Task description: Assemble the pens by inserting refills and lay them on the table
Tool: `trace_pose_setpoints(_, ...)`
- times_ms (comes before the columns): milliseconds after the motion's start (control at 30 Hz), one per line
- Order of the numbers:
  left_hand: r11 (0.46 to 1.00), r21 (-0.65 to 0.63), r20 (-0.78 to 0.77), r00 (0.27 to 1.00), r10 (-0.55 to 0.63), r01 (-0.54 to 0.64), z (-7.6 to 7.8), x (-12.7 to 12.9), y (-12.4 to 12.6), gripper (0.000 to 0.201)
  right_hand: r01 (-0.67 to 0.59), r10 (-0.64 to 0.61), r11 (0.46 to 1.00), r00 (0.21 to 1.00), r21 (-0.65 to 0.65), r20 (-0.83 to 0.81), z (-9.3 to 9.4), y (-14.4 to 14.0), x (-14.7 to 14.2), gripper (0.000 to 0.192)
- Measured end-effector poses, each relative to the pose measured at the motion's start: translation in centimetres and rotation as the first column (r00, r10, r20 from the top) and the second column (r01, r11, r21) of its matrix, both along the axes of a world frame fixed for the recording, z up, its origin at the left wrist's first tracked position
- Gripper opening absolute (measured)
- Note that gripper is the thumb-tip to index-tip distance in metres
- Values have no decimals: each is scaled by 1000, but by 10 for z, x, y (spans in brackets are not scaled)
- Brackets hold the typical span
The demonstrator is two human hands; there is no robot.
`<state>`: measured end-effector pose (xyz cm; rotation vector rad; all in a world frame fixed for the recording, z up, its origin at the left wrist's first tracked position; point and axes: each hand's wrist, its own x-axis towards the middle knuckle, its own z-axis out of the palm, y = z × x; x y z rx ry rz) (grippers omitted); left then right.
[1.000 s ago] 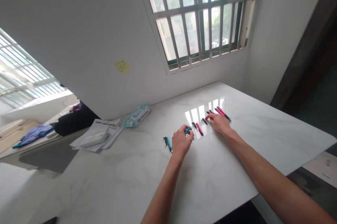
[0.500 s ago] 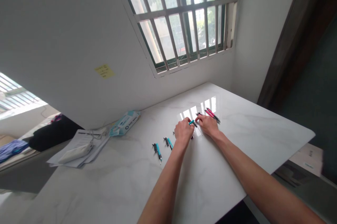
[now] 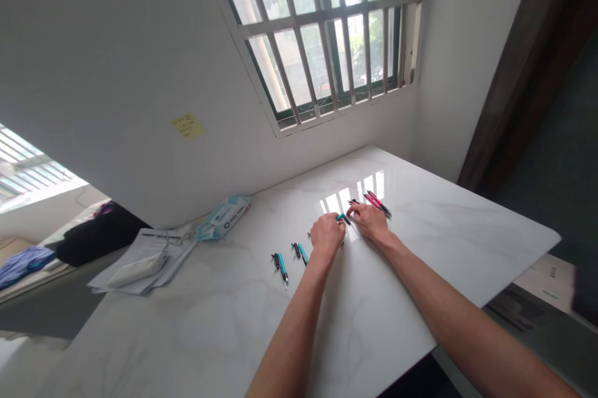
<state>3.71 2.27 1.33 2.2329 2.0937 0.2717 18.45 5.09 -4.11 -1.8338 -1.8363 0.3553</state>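
Pinching one teal pen (image 3: 344, 218) between them just above the surface (image 3: 420, 242), the left hand (image 3: 327, 235) and right hand (image 3: 371, 222) could let it slip and roll toward the pink pens (image 3: 377, 203).

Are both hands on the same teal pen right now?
Yes, the left hand and right hand meet at one teal pen held between their fingertips above the table.

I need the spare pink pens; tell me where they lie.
The pink pens lie bunched on the white table, just beyond the right hand, below the barred window.
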Motion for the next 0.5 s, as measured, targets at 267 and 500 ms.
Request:
trace_pose_setpoints(267,999,30,-72,997,-28,31,-1,-8,-20,28,4,-4,1000,1000,-11,0,-4,2,-1,39)
trace_pose_setpoints(500,987,-17,-234,959,-157,157,3,-2,-5,36,23,-23,1000,1000,18,-15,-2,-1,-1,38)
